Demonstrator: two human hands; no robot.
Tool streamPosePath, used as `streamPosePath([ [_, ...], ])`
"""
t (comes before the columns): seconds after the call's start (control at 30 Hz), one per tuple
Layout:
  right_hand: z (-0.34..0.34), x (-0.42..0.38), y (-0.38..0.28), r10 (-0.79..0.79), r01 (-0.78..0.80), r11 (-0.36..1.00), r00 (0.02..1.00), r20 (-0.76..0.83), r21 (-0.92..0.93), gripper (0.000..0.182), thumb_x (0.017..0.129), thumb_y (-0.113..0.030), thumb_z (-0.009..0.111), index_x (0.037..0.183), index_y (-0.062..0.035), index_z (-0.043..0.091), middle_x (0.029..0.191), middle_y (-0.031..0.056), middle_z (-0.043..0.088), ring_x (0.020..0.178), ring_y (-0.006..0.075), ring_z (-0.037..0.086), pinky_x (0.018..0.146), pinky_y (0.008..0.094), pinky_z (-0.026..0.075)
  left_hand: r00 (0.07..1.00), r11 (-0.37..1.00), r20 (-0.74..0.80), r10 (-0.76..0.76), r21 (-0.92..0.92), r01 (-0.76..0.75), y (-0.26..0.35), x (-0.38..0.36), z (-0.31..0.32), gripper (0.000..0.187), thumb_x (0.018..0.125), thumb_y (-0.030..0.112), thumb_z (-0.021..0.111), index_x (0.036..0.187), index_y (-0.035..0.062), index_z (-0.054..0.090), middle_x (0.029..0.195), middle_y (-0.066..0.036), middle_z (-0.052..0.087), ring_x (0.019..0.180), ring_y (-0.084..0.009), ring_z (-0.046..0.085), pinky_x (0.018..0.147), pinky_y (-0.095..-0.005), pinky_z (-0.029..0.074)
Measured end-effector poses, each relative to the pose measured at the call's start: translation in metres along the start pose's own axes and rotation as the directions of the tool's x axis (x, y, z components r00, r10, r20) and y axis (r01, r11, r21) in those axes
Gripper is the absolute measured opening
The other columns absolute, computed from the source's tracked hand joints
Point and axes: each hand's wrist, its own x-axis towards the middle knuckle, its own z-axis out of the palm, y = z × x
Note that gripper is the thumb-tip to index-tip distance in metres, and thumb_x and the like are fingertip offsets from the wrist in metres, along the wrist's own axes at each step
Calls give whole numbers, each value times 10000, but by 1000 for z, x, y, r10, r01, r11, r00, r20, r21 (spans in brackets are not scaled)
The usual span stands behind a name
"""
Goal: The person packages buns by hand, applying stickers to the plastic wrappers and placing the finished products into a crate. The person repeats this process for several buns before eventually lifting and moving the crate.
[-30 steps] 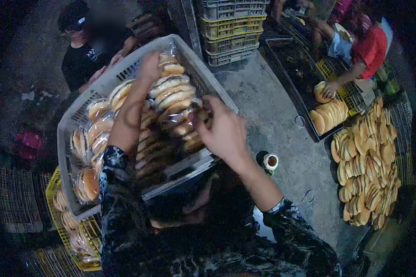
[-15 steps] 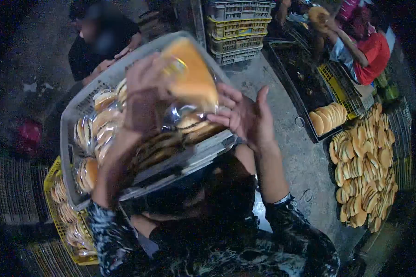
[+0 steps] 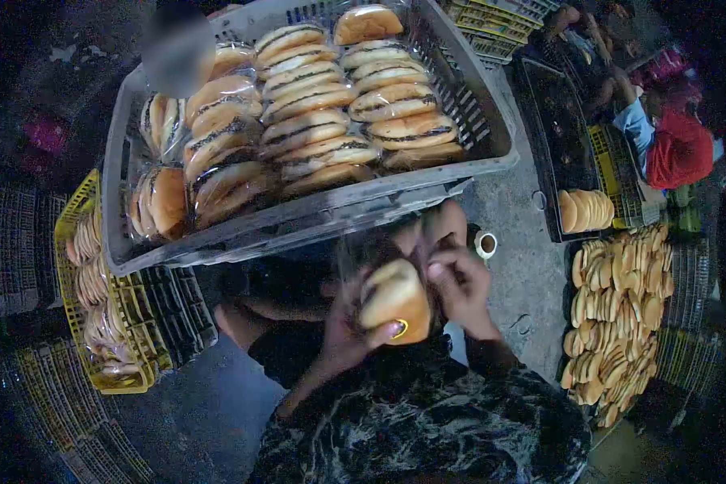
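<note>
the left hand (image 3: 345, 321) grips a bun (image 3: 402, 305) just this side of the crate (image 3: 298, 211), the right hand (image 3: 462, 289) curled beside it, blur hiding whether it pinches the wrap (image 3: 353, 258); handling that wrap seems in hand, calling for a steady left hold.
</note>
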Motion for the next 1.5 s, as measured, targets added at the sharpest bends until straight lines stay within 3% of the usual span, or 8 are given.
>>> streamPosePath([
  [0.2,0,-7,-3,323,-477,773,863,389,418,131,814,-155,485,819,-25,505,687,10,503,639,89,450,587,221,371,997,892,-9,81,-445,-76,-29,19,-34,736,620,112,645,1238,25,254,1254,-122,313,1147,-240,328,945,-385,263],
  [0.33,13,0,17,373,-687,93,695,614,721,168,819,-149,463,933,-38,516,745,16,522,653,108,493,610,224,415,997,942,59,-45,-331,62,5,6,-30,628,613,108,664,1163,20,376,1100,-103,463,1026,-212,439,881,-336,339],
  [0.43,33,-3,36,632,-874,124,434,642,469,195,819,-128,456,988,-42,500,803,22,535,667,111,514,612,209,432,998,943,-38,55,-325,-64,10,15,-9,601,635,143,660,1151,22,376,1017,-77,488,949,-181,464,844,-315,361],
  [0.53,46,4,33,693,-757,369,611,384,540,171,837,-151,432,961,-51,494,813,33,548,627,98,514,549,191,431,971,940,-234,39,-320,-116,3,19,-9,555,683,186,630,1151,11,386,1049,-87,488,971,-180,463,845,-302,360],
  [0.63,30,4,39,339,-555,148,806,485,818,184,835,-176,447,971,-61,491,809,22,552,593,94,509,509,204,431,984,942,-160,-73,-337,15,-11,9,-25,527,687,203,630,1126,-2,423,1050,-94,499,968,-185,471,850,-309,360],
  [0.77,35,7,22,643,-881,235,457,615,410,197,815,-220,482,918,-64,544,790,19,578,625,90,539,471,213,429,995,975,-39,90,-200,-96,-38,1,-31,549,663,217,653,1114,-13,439,1056,-96,502,973,-192,475,852,-317,366],
  [1.03,44,-2,33,240,-319,914,924,298,251,284,795,-281,514,908,-24,561,770,38,582,746,124,530,700,263,422,961,934,-276,17,-339,-114,-9,8,-20,502,633,135,669,1067,-22,472,1041,-101,512,949,-193,500,829,-313,390],
  [1.5,48,-2,5,294,-359,874,927,232,327,110,787,-111,544,832,-29,485,763,-14,469,728,57,438,660,191,366,940,981,-307,149,-71,-179,-40,8,-15,195,736,52,579,906,7,492,880,-66,539,807,-109,489,705,-235,394],
])
